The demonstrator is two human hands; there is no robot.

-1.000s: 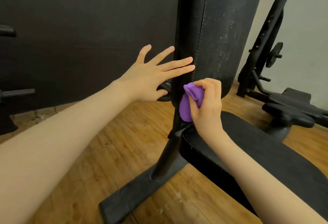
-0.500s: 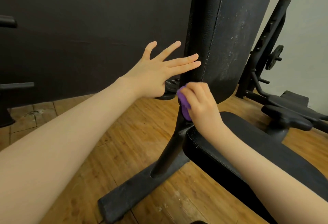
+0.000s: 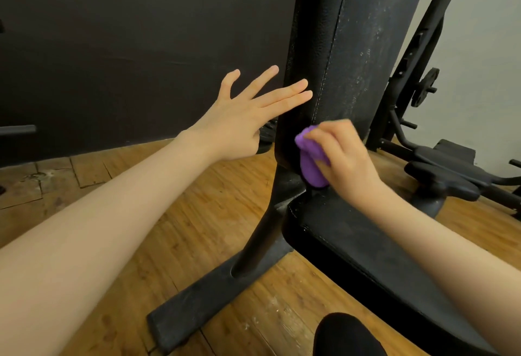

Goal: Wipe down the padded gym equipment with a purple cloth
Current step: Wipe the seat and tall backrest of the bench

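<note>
**Purple cloth at base of upright back pad**

Head view: Landmark = upright back pad [image 3: 349, 45], black, stitched seam down its front edge, pale specks on the face.

R hand [image 3: 346, 158] sits at the pad's lower end, grip curled round a bunched purple cloth [image 3: 311, 162]; fingers over the top of the wad, cloth bulging out on the hand's left side. Cloth presses against the pad's bottom corner, right by the seam, just above the gap where the pad meets the seat pad [image 3: 366, 245]. Hand edges are motion-blurred.

L hand [image 3: 239, 121] is left of the pad, higher than the cloth, grip wide: fingers straight & spread, holding nothing. Two fingertips overlap the pad's side edge; contact vs. just in front, can't tell.

Below the pad, black steel post [image 3: 265, 228] slants down into a flat foot bar [image 3: 197, 307] on the wood floor [image 3: 169, 214]. Seat pad runs from the pad's base toward bottom right. Dark wall panel [image 3: 127, 45] behind, left of the pad. Right of the pad, well apart: another black machine [image 3: 417, 79] w/ a small weight plate [image 3: 427, 86], against a pale wall. Black rounded shape at bottom edge, below the seat pad, unclear what.
</note>
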